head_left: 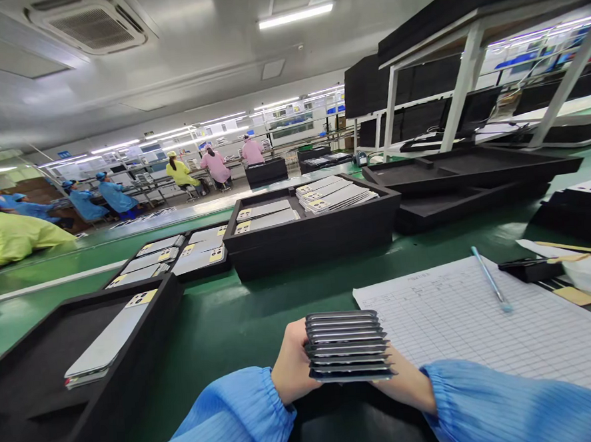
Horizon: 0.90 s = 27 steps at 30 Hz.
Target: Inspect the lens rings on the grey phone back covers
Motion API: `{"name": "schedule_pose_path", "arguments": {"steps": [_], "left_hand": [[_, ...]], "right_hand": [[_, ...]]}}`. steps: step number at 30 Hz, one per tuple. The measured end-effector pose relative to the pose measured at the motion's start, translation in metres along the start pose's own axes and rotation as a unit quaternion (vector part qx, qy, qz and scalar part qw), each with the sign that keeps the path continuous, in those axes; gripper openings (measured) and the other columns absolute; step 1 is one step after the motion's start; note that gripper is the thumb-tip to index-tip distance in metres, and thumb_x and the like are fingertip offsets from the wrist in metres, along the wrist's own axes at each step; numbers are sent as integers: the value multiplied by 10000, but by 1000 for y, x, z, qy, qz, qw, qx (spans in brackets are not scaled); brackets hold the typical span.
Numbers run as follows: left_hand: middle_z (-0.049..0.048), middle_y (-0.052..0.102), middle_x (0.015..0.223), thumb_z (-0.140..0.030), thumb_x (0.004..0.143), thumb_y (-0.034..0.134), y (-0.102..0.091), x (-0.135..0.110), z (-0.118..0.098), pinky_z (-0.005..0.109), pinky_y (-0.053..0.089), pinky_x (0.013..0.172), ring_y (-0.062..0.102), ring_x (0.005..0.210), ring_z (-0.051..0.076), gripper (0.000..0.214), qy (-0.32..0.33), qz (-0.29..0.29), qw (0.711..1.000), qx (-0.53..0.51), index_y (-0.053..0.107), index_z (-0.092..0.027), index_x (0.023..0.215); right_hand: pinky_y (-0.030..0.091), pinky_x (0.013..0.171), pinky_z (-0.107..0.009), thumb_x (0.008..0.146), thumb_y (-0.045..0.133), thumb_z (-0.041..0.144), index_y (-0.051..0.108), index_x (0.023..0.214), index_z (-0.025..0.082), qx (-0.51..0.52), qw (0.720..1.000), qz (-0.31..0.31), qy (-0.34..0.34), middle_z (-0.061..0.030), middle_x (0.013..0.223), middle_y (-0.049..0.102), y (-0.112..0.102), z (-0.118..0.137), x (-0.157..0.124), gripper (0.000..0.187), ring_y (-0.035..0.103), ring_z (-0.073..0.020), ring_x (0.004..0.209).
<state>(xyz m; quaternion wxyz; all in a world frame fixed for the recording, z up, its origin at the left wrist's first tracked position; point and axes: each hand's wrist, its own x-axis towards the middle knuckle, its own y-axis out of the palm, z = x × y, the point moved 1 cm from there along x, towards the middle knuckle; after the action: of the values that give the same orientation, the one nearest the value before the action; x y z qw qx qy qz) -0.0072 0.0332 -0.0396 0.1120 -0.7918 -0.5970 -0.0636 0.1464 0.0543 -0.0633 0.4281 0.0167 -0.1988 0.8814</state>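
A stack of thin, dark-edged phone panels (348,346) is held up edge-on in front of me, above the near edge of the green table. My left hand (290,365) grips its left side, fingers mostly hidden behind the stack. Around the right side my right hand (406,378) is closed, its fingers also largely out of sight. Just right of the stack lies a gridded paper sheet (446,318) with a light-blue pen (489,277) on it. On the left, a black tray (147,337) holds a small pile of pale phone panels (109,336) with yellow camera patches.
A deep black tray (317,240) with more pale panels stands ahead. Smaller loaded trays (206,270) sit to its left. Stacked black trays (472,170) lie at right, below a white-framed shelf (462,84). Several people in coloured smocks work farther back.
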Motion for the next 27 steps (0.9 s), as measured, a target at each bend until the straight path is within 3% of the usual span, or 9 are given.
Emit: {"name": "schedule_pose_path", "arguments": {"steps": [3,6,9,12,14,15,18,22,27], "left_hand": [[47,664,867,-159,543,729,1,-1,-9,367,441,833,590,846,226,310,-6,4,1000,5,665,-167,846],[71,657,851,-200,615,665,3,-2,-14,368,456,769,590,813,228,296,-91,3,991,-98,636,-137,902],[113,623,982,-235,641,546,8,-8,-11,388,420,823,565,894,246,405,-177,42,935,-306,586,-100,1021],[129,620,967,-282,642,431,12,-23,3,385,396,840,563,895,239,454,-235,46,862,-446,589,-62,1006],[115,630,914,-283,648,403,10,-35,11,370,400,820,571,859,218,425,-260,25,833,-487,612,-67,948],[109,631,908,-279,644,406,9,-40,14,367,405,808,572,851,213,413,-267,13,824,-500,616,-71,932],[113,644,880,-268,623,462,6,-50,17,351,430,744,586,796,211,408,-304,-19,815,-492,612,-59,940],[94,671,787,-192,594,581,14,-56,13,313,450,707,605,702,179,381,-363,-96,817,-438,609,-84,958],[69,676,771,-158,578,626,30,-67,11,268,462,659,613,668,155,420,-368,-72,802,-465,584,-137,995]], "right_hand": [[436,865,-392,754,592,315,629,988,168,84,996,31,13,-56,927,646,1,5,-1,279,580,-229,892],[473,793,-345,702,655,302,560,1079,147,263,955,118,67,-53,908,623,5,14,-6,419,587,-202,858],[483,755,-281,676,684,254,492,1131,170,371,905,171,123,-31,906,606,10,23,-13,501,581,-171,882],[483,726,-213,667,688,245,527,1036,161,345,899,215,165,-22,887,608,14,25,-19,411,594,-135,861],[496,580,-181,735,607,337,577,834,122,278,896,273,211,-30,746,614,15,22,-21,238,628,-123,693],[480,482,-174,770,548,387,572,734,114,238,899,288,231,-31,674,603,14,19,-21,276,621,-116,579],[396,351,-174,804,471,433,528,616,127,100,944,216,228,-21,590,572,6,12,-15,363,555,-98,424],[429,465,-200,781,543,353,484,829,181,1,985,59,160,-3,706,584,-3,15,-7,187,554,-111,563],[452,503,-222,741,590,348,360,1082,230,-55,991,51,112,-10,797,526,1,19,-10,428,522,-130,625]]}}
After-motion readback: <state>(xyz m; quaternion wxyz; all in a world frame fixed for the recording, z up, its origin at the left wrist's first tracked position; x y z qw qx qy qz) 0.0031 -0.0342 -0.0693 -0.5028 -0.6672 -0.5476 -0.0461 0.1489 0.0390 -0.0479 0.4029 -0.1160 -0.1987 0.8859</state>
